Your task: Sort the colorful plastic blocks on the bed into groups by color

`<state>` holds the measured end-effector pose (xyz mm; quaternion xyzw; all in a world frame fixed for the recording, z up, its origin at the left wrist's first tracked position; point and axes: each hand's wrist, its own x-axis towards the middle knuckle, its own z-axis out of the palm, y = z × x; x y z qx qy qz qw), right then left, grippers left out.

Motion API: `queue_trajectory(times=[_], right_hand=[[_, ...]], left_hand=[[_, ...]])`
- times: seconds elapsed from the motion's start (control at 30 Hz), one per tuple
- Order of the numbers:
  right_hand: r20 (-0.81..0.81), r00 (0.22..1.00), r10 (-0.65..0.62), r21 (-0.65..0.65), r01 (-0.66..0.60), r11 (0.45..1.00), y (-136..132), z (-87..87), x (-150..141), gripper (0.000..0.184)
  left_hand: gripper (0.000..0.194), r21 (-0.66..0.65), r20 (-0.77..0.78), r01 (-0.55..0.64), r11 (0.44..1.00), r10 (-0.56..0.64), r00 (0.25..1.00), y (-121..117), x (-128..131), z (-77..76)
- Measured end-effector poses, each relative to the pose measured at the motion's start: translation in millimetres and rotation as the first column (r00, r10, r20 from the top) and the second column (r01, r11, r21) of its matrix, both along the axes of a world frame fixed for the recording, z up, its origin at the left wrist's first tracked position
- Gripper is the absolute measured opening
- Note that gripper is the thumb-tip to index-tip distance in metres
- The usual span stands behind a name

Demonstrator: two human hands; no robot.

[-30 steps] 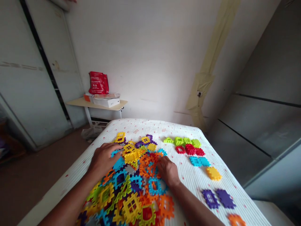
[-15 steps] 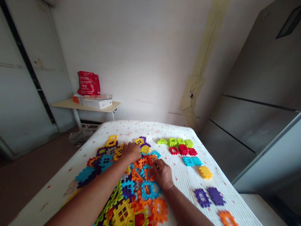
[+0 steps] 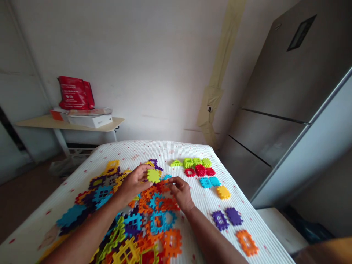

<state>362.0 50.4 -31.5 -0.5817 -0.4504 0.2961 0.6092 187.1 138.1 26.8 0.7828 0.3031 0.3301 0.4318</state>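
My left hand [image 3: 132, 186] pinches a solid lime-green interlocking tile [image 3: 153, 176] by its left edge, just over the far part of a mixed pile. My right hand [image 3: 180, 193] is closed at the pile's right side, thumb and fingertips together beside orange tiles [image 3: 162, 186]; what they hold, if anything, I cannot make out. Beneath and in front of both hands lie notched plastic tiles in several colours, among them a blue window-frame tile [image 3: 158, 222], a yellow window tile [image 3: 127, 252] and an orange window tile [image 3: 172, 242]. My left forearm hides part of the pile.
Right of the pile, tiles lie grouped by colour: lime-green [image 3: 188, 163], red [image 3: 200, 170], blue [image 3: 210, 182], yellow [image 3: 223, 192], purple [image 3: 234, 216] and orange [image 3: 247, 242]. A white ribbed cloth [image 3: 198, 234] covers the table. A grey fridge [image 3: 271, 121] stands at the right.
My left hand has picked up the lime-green tile, which lay at the pile's far side, and drawn it back. My right hand has shifted slightly toward the far side. The view has turned right.
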Motion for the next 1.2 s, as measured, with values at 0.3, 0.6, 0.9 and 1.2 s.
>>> queue_trajectory(times=[0.3,0.6,0.9,1.2], right_hand=[[0.127,0.99,0.058,0.028,-0.062,0.998,-13,35.2,-10,0.035],[0.186,0.979,0.079,0.033,-0.087,0.996,-15,36.8,-23,0.029],[0.092,0.982,0.163,0.074,-0.17,0.983,-18,45.9,-24,0.032],[-0.051,0.99,0.128,0.057,-0.125,0.991,-11,38.2,-14,0.039]], left_hand=[[0.048,0.462,0.053,-0.134,0.877,0.124,0.991,-22,10,-23.2],[0.069,0.905,0.033,-0.111,0.41,0.194,0.981,-30,14,-26.0],[0.076,0.926,0.082,-0.155,0.343,0.217,0.973,-34,12,-19.7],[0.077,0.902,0.032,-0.138,0.41,0.254,0.967,-35,0,-6.8]])
